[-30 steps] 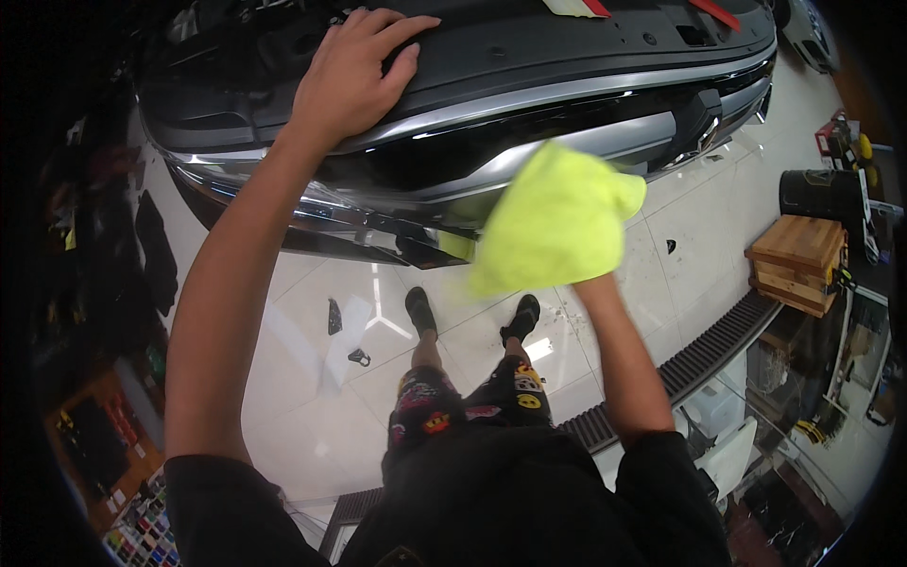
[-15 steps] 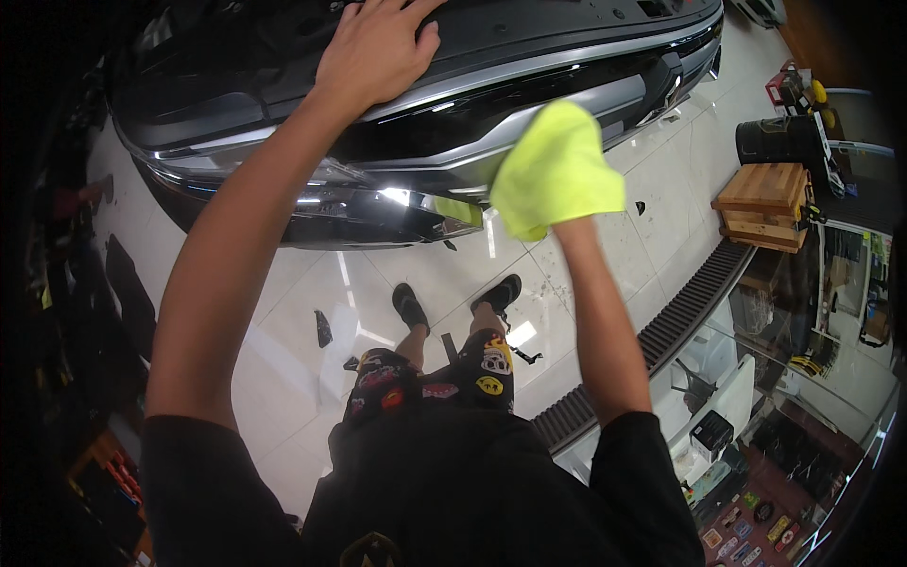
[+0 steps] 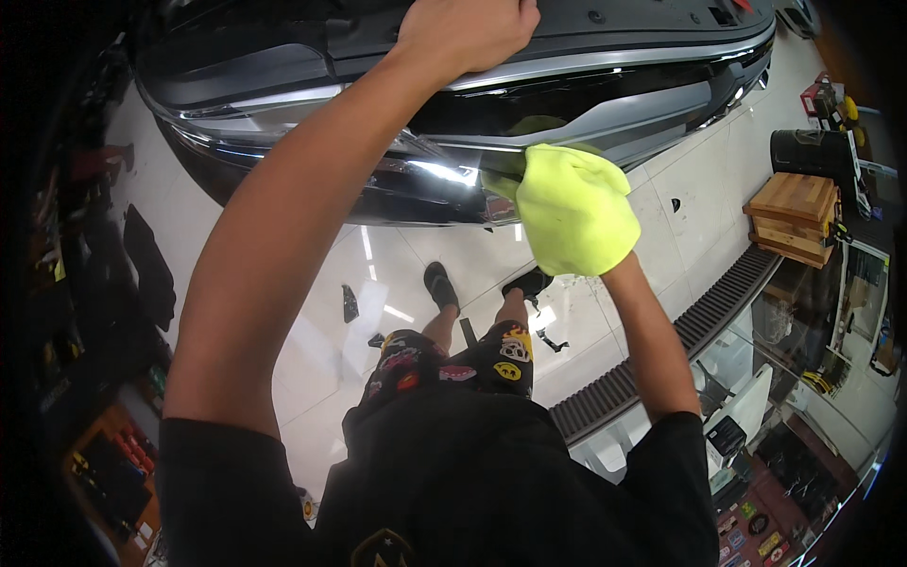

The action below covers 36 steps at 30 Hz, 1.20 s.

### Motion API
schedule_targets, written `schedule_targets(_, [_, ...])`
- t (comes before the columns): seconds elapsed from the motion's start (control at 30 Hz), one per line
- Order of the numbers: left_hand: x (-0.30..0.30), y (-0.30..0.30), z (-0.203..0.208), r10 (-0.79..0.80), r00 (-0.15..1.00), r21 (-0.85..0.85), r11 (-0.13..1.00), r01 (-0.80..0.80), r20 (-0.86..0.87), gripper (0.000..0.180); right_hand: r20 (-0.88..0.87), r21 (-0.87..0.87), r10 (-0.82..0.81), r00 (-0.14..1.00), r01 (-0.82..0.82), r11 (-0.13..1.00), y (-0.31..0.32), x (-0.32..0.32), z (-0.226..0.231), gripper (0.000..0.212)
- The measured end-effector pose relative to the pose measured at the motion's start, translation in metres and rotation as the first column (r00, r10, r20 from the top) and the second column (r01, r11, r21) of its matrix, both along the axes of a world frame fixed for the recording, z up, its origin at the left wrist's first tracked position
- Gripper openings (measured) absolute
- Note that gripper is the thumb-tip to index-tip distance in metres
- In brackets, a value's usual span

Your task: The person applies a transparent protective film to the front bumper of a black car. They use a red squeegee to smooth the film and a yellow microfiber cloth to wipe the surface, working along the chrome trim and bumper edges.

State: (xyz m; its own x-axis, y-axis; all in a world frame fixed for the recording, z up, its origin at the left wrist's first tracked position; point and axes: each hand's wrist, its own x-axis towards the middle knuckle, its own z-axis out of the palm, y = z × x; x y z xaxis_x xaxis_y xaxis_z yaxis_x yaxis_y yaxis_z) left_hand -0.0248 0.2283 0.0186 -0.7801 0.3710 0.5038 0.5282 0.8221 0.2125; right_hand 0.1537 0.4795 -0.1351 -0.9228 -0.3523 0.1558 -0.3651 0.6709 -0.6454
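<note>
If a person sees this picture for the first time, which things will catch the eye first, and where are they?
The bright yellow-green cloth stands out most: it covers the right hand, right of centre, and presses on the glossy dark car body across the top. The left hand rests flat on the car's upper edge at the top centre. Below lies a shiny white tiled floor, with a wooden box at the right.

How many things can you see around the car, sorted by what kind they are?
Yellow cloths: 1, over the right hand
Cars: 1, the left hand rests on it
Wooden crates: 1
Black bins: 1
Black shoes: 2
Floor drain grates: 1
Total: 7
</note>
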Motion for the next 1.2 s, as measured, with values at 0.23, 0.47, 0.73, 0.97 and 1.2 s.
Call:
schedule_targets(0.23, [-0.001,-0.003,-0.003,0.015,1.000,-0.012,1.000,-0.015,0.000,0.040,-0.264,0.013,0.162,0.951,-0.164,0.986,-0.034,-0.014,0.041,0.041])
schedule_targets(0.47, [-0.002,0.002,-0.004,-0.003,0.999,-0.013,1.000,0.003,-0.032,0.040,-0.223,0.044,0.150,0.963,-0.144,0.989,-0.097,-0.020,0.039,0.037])
schedule_targets(0.73, [0.003,0.000,0.001,0.002,0.998,-0.017,1.000,-0.002,0.058,0.039,-0.209,-0.031,0.133,0.969,-0.142,0.989,-0.105,-0.019,0.029,0.040])
schedule_targets(0.97, [0.001,0.001,0.002,0.016,0.999,-0.024,1.000,-0.015,0.037,0.039,-0.222,-0.086,0.058,0.973,-0.079,0.993,-0.119,-0.014,0.018,0.042])
schedule_targets(1.2, [0.004,-0.002,0.000,0.014,0.999,-0.015,1.000,-0.013,0.041,0.038,-0.087,-0.068,0.043,0.995,-0.049,0.997,-0.067,0.009,0.004,0.045])
